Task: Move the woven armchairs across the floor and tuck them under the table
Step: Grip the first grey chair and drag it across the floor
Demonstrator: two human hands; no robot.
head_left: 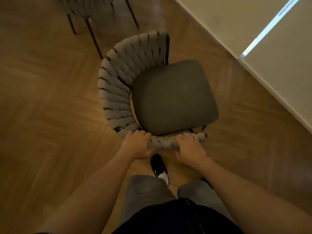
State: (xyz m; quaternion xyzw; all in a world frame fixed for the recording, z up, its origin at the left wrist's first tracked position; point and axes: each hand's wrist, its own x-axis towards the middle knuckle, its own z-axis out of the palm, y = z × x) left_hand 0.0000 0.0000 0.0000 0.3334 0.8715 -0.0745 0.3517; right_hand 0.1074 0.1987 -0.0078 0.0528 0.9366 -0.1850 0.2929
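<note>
On herringbone wood floor (50,102), just beside table edge (276,68): L hand (137,144) & R hand (189,146) are gripping woven armchair (168,98) arm rim, fingers curled over. Step: moving chair. Next: likely needs turning, sliding seat under.

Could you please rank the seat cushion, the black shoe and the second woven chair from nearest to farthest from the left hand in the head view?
From the left hand:
1. Black shoe, just below and to its right, on the floor.
2. Seat cushion, ahead, on the gripped armchair.
3. Second woven chair, far ahead at the top edge.
</note>
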